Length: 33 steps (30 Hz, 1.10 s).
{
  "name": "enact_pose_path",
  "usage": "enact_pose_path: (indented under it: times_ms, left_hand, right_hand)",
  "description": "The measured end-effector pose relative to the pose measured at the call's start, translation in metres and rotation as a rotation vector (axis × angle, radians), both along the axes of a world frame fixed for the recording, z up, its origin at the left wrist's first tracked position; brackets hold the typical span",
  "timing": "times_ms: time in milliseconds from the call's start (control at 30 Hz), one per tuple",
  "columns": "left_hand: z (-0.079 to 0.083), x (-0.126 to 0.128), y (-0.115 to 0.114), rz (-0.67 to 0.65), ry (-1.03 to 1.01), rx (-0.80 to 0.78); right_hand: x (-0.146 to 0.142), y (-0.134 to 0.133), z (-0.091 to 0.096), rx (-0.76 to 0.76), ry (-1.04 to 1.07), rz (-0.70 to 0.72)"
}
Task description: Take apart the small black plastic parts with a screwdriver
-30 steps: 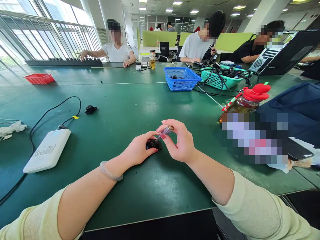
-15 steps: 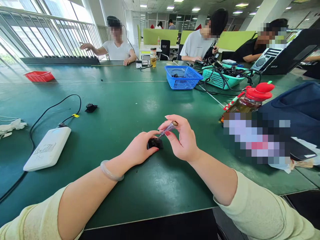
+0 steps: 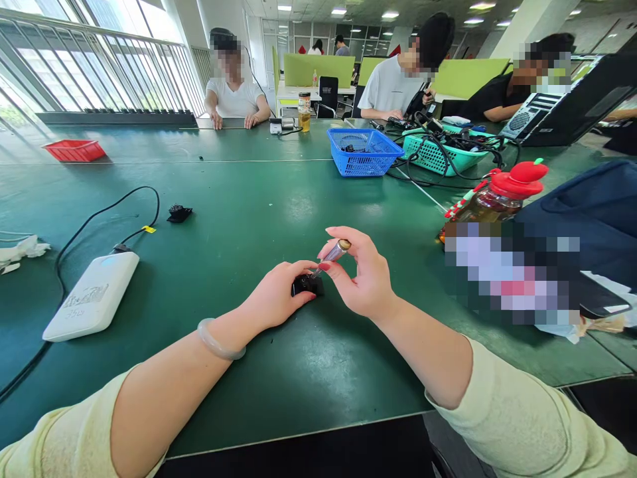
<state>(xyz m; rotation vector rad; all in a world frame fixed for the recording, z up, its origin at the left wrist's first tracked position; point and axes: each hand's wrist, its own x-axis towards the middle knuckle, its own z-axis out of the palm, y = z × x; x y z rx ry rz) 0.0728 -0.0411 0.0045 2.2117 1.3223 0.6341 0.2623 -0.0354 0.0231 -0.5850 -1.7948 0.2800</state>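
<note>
On the green table, my left hand (image 3: 279, 292) grips a small black part (image 3: 307, 285) between thumb and fingers, holding it down on the surface. My right hand (image 3: 362, 275) is closed around a screwdriver (image 3: 337, 251) with a clear handle, pinched between thumb and fingers. The screwdriver is tilted, its tip pointing down and left at the black part. Exactly where the tip meets the part is too small to make out. A second small black piece (image 3: 179, 213) lies on the table farther left.
A white power bank (image 3: 92, 295) with a black cable lies left. A red tray (image 3: 74, 151), a blue basket (image 3: 365, 153) and a teal basket (image 3: 442, 156) of cables stand farther back. A red-lidded bottle (image 3: 517, 186) and dark bag (image 3: 592, 206) are right. Several people sit opposite.
My right thumb and fingers have shifted slightly on the screwdriver, which sits a little farther left. Across the table, a person's raised arm has come down to the table edge.
</note>
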Motion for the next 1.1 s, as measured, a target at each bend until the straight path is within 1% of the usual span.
enact_pose_path:
  times_ms: [433, 567, 767, 933, 1100]
  left_hand:
    - [0.002, 0.0012, -0.0012, -0.011, -0.001, 0.0]
    - [0.0015, 0.0008, -0.0011, -0.019, 0.0, -0.003]
    - [0.0008, -0.0002, -0.0009, -0.02, -0.002, -0.016]
    - [-0.002, -0.0005, -0.0002, -0.025, -0.015, -0.005]
    - [-0.003, -0.0009, 0.0005, -0.039, -0.025, -0.007]
  right_hand:
    - [0.0016, -0.0019, 0.0001, 0.026, -0.025, 0.08]
    - [0.0014, -0.0022, -0.0004, 0.037, -0.018, 0.079]
    - [0.0004, -0.0013, -0.0015, -0.006, -0.056, 0.094]
    - [-0.0002, -0.0016, -0.001, 0.023, -0.097, 0.031]
    - [0.0002, -0.0006, -0.0014, 0.028, -0.095, -0.023]
